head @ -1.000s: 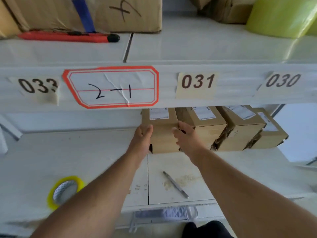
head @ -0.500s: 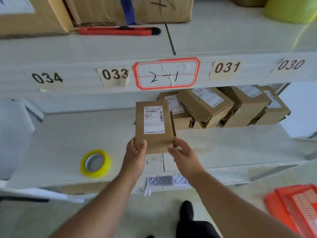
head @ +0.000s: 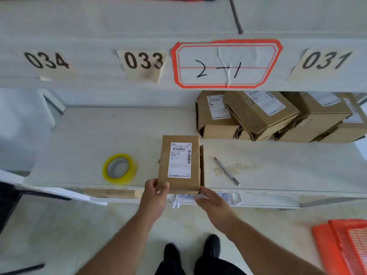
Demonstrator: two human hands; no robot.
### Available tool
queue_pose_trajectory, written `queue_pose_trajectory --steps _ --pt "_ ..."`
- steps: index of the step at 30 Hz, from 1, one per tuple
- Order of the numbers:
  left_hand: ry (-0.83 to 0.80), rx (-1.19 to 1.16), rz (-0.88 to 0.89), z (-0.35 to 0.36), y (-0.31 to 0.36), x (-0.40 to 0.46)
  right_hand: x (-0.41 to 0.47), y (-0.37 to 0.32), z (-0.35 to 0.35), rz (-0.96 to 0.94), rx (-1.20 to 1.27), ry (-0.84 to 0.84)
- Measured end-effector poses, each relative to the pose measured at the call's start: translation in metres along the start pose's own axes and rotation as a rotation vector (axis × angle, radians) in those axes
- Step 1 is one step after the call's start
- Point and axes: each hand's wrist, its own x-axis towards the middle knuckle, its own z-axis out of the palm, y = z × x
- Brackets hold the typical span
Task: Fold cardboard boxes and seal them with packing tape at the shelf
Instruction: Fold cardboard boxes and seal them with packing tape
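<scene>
At the bottom of the view, the person's dark shoes (head: 212,246) are standing on the pale floor, and an orange crate (head: 345,247) is lying on the floor to the right. Above the shoes, both forearms are reaching up toward the front edge of the white shelf (head: 79,135). The left hand (head: 155,193) is gripping the near left corner of a small cardboard box (head: 179,165), with its thumb lying on the top face and the fingers curled underneath. The right hand (head: 210,200) is touching the near right corner of the same box, its fingers fairly straight and close together; whether they are clamping the box I cannot tell. The box is sitting at the front edge of the shelf, label side up, with a loose flap sticking out along its right side. Just left of the box, a roll of yellow tape (head: 119,169) is lying flat on the shelf. To the right, a slim metal knife (head: 227,171) is lying at a slant, apart from the box. Farther back on the right, a row of other boxes (head: 258,114) is leaning together under the upper shelf. On that shelf's front edge, number labels 034, 033 and 031 are flanking a red-bordered sticker (head: 226,63) reading 2-1.
</scene>
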Motion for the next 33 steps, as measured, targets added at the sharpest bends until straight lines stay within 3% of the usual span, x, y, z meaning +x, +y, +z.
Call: queue_pose_trajectory --steps 4,5,8,11,15,19,22,26,29,31,33 --pt "-0.053 0.015 -0.034 -0.009 -0.002 0.016 0.012 -0.014 -0.008 0.085 0.032 0.352" --pt "-0.071 0.018 -0.030 -0.010 0.000 0.019 0.017 -0.019 -0.009 0.136 0.066 0.371" --pt "-0.125 0.064 -0.020 -0.009 0.005 0.023 0.036 -0.028 -0.003 0.281 0.213 0.232" --pt "-0.163 0.073 -0.020 -0.006 0.007 0.023 0.043 -0.035 0.011 0.216 0.287 0.128" --pt "-0.253 -0.105 -0.092 -0.009 -0.002 0.027 0.019 -0.042 0.023 -0.035 -0.023 0.251" --pt "-0.307 -0.510 -0.356 -0.004 -0.009 0.038 0.000 -0.041 0.038 -0.174 -0.702 0.368" --pt "-0.249 -0.515 -0.455 -0.002 -0.019 0.049 0.001 -0.047 0.065 -0.253 -0.976 0.378" --pt "-0.009 -0.004 -0.097 -0.020 -0.019 0.055 0.019 -0.053 0.093 -0.358 -0.962 0.425" --pt "0.048 -0.077 0.036 -0.033 -0.002 0.048 0.033 -0.061 0.096 -0.416 -0.923 0.387" --pt "-0.035 -0.069 0.086 -0.033 0.007 0.039 0.044 -0.060 0.092 -0.383 -0.735 0.429" --pt "-0.067 0.002 0.121 -0.033 0.009 0.036 0.049 -0.060 0.087 -0.234 -0.465 0.450"
